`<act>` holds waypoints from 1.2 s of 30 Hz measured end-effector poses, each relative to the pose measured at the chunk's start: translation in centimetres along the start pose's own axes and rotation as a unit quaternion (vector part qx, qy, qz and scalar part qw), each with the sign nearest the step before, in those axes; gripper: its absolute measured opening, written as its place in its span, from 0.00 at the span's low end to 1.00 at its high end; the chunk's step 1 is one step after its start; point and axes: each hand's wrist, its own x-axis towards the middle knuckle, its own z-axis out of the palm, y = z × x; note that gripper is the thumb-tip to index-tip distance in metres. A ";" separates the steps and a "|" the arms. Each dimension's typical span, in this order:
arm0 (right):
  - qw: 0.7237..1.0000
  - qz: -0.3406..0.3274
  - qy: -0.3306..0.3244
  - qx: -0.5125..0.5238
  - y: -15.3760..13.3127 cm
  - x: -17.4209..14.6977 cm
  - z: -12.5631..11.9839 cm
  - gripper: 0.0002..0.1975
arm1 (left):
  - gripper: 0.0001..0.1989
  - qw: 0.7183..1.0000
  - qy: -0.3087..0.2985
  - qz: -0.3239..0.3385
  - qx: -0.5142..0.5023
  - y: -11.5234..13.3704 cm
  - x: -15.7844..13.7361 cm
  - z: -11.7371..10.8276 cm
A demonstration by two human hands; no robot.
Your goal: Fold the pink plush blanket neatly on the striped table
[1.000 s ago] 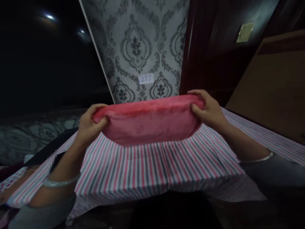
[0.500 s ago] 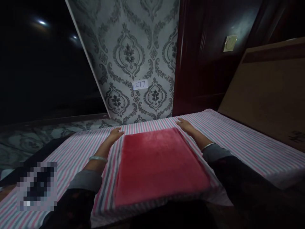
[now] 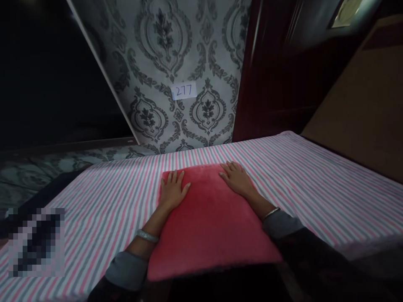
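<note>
A folded red plush cloth point(image 3: 210, 226) lies flat on the striped tablecloth point(image 3: 126, 201), its near edge reaching the table's front edge. My left hand point(image 3: 172, 191) rests palm down on the cloth's far left corner, fingers spread. On the far right corner lies my right hand point(image 3: 235, 177), also flat with its fingers apart. Neither hand grips anything. A bracelet circles each wrist. The parts of the cloth under my palms are hidden.
A large dark screen point(image 3: 56, 84) stands at the left. Behind the table is patterned wallpaper point(image 3: 208, 54) with a paper label point(image 3: 184, 90) reading 277. A dark red wooden panel point(image 3: 280, 84) and a brown cardboard box point(image 3: 362, 113) are at the right. A blurred patch covers the lower left.
Both hands have moved inward from the striped cloth beside the red cloth onto its far corners, fingers now spread. The view has tilted slightly downward.
</note>
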 end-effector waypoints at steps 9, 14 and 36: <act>1.000 0.006 -0.006 0.019 0.2 0.0 -0.5 0.27 | 0.33 1.000 0.007 0.009 -0.014 0.0 0.2 -0.2; 0.999 0.007 -0.034 0.001 -0.4 -0.2 -1.8 0.28 | 0.32 0.999 -0.019 0.010 -0.048 -0.3 0.4 -1.0; 0.971 0.116 0.131 0.165 1.8 -17.5 -3.1 0.18 | 0.22 0.893 0.036 -0.195 -0.405 -3.9 -14.0 -1.4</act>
